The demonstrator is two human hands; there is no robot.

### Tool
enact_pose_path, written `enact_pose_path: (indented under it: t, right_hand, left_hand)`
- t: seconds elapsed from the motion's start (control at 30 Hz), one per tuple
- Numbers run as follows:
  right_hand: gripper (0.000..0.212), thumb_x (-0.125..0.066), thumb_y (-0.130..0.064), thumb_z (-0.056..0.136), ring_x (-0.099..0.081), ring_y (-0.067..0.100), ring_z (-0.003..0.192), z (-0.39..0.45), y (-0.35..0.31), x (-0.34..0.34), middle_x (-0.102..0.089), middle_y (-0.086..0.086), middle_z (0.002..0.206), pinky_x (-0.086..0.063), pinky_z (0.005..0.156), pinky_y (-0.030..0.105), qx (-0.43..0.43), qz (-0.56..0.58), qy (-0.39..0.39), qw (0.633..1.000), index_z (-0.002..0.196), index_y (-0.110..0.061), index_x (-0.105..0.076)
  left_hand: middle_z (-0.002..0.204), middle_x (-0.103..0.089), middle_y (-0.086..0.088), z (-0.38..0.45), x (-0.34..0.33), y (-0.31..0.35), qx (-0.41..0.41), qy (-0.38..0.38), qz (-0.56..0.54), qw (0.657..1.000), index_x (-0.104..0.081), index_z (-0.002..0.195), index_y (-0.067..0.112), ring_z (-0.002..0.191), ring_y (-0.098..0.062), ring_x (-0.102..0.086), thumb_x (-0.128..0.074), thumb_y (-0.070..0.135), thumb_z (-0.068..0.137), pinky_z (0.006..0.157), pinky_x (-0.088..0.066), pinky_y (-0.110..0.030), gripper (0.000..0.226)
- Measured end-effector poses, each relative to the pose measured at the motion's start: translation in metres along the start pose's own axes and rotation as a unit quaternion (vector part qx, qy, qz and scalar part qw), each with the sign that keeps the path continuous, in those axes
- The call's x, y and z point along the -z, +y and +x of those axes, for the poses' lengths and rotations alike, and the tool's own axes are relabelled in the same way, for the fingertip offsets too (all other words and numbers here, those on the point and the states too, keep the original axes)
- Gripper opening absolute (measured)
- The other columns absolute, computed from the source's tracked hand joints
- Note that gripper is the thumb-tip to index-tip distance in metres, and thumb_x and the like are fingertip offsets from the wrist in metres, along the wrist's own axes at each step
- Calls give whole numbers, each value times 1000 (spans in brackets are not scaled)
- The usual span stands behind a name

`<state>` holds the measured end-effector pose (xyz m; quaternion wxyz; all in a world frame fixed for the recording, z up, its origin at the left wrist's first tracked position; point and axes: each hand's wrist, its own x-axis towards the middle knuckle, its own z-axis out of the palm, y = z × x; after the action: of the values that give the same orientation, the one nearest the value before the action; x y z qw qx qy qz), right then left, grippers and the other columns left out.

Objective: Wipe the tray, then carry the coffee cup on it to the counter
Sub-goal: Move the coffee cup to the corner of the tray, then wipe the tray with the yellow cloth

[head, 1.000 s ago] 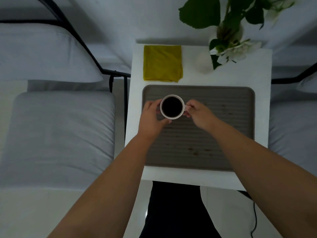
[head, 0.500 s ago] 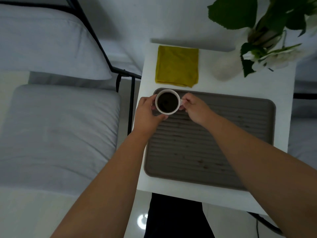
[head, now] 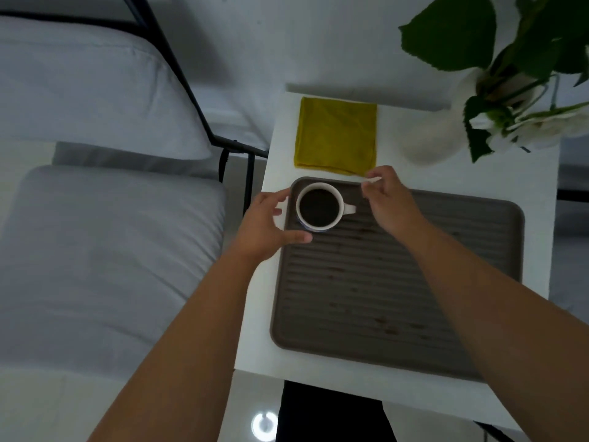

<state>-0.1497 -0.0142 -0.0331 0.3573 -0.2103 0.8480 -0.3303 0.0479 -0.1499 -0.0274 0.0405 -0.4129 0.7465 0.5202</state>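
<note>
A white coffee cup (head: 319,208) full of dark coffee stands in the far left corner of the ribbed grey tray (head: 414,282), its handle pointing right. The tray lies on a white side table (head: 526,173) and carries small brown stains. My left hand (head: 267,224) curves open just left of the cup, fingers apart, apart from it. My right hand (head: 387,199) hovers right of the handle, off the cup, fingers loosely bent near the tray's far rim. A folded yellow cloth (head: 336,135) lies on the table behind the cup.
A white vase (head: 436,135) with green leaves and white flowers stands at the table's far right corner. A bed with grey pillows (head: 105,250) and a black metal frame (head: 204,122) sits left of the table. Glossy floor shows below the table's near edge.
Both hands carried the cup to the tray's far left corner, set it down and let go. The hands now sit apart from the cup. The view has drawn closer.
</note>
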Motion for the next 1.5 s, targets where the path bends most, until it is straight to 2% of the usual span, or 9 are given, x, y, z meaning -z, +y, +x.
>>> enact_pose_path:
  t: [0.37, 0.43, 0.57, 0.7, 1.0, 1.1, 1.17, 1.33, 1.5]
  right_hand:
    - [76, -56, -21, 80, -40, 30, 129, 80, -30, -16, -40, 11, 143, -36, 107, 40, -119, 68, 97, 986, 147, -15, -20]
    - [68, -58, -25, 79, -47, 30, 122, 88, -33, -22, -51, 10, 134, -41, 102, 38, -152, 83, 107, 979, 141, -15, -32]
    - [13, -59, -22, 78, -64, 29, 89, 101, -36, -23, -62, 5, 80, -45, 74, 31, -142, 16, 92, 986, 66, -17, -56]
    - [23, -56, -33, 79, -62, 31, 94, 100, -35, -11, -68, 9, 98, -53, 84, 40, -114, 66, 121, 984, 90, -17, -67]
    - [43, -65, -33, 87, -45, 13, 122, -9, -17, 42, -39, -2, 139, -38, 104, 22, -61, 160, 174, 970, 123, -10, -58]
    - [3, -66, -28, 87, -48, 3, 114, -57, 2, 69, -41, -12, 138, -37, 92, 9, -40, 190, 187, 963, 84, -26, -65]
    - [16, -66, -22, 87, -55, 5, 113, -86, 15, 88, -56, -7, 129, -43, 96, 22, -39, 251, 181, 950, 84, -37, -66]
    - [3, -61, -12, 89, -57, -10, 60, -131, 44, 110, -61, -5, 74, -46, 57, 8, -39, 258, 196, 945, 90, -9, -61]
    - [25, -70, -21, 83, -60, 1, 70, -134, 86, 85, -60, 0, 80, -50, 60, 19, -120, 213, 228, 942, 95, -14, -50]
  left_hand:
    - [132, -55, -10, 108, -4, 58, 66, 40, -2, 997, -41, 140, 12, 117, -23, -55, -64, 38, 87, 96, -45, -33, 63]
    - [129, -55, -12, 122, -9, 60, 104, 66, -14, 992, -42, 136, 10, 117, -27, -55, -67, 36, 85, 99, -45, -37, 63]
    - [112, -59, -6, 137, -10, 64, 124, 95, -22, 988, -57, 110, 12, 102, -21, -56, -64, 26, 87, 88, -48, -32, 28]
    - [94, -56, 0, 137, -5, 74, 96, 110, -14, 989, -54, 97, 15, 89, -18, -54, -59, 19, 90, 73, -47, -28, 10]
    - [102, -56, 6, 75, 2, 116, -105, 74, -64, 990, -59, 123, 31, 89, -3, -56, -58, 5, 90, 78, -48, -12, 42]
    - [98, -54, 3, 43, -13, 131, -235, 31, 104, 966, -62, 123, 22, 86, -6, -53, -65, 7, 84, 84, -46, -13, 42]
    - [94, -52, 3, 22, -27, 135, -262, 7, 151, 953, -68, 114, 18, 83, -8, -53, -70, 13, 81, 79, -46, -18, 33]
    - [98, -52, 3, -39, -74, 122, -204, -32, 51, 977, -61, 95, 26, 88, -6, -54, -66, 21, 85, 77, -47, -16, 12]
    - [84, -60, -1, -61, -131, 79, -39, -38, -29, 998, -51, 102, 26, 75, -16, -57, -53, 31, 94, 73, -50, -45, 10]
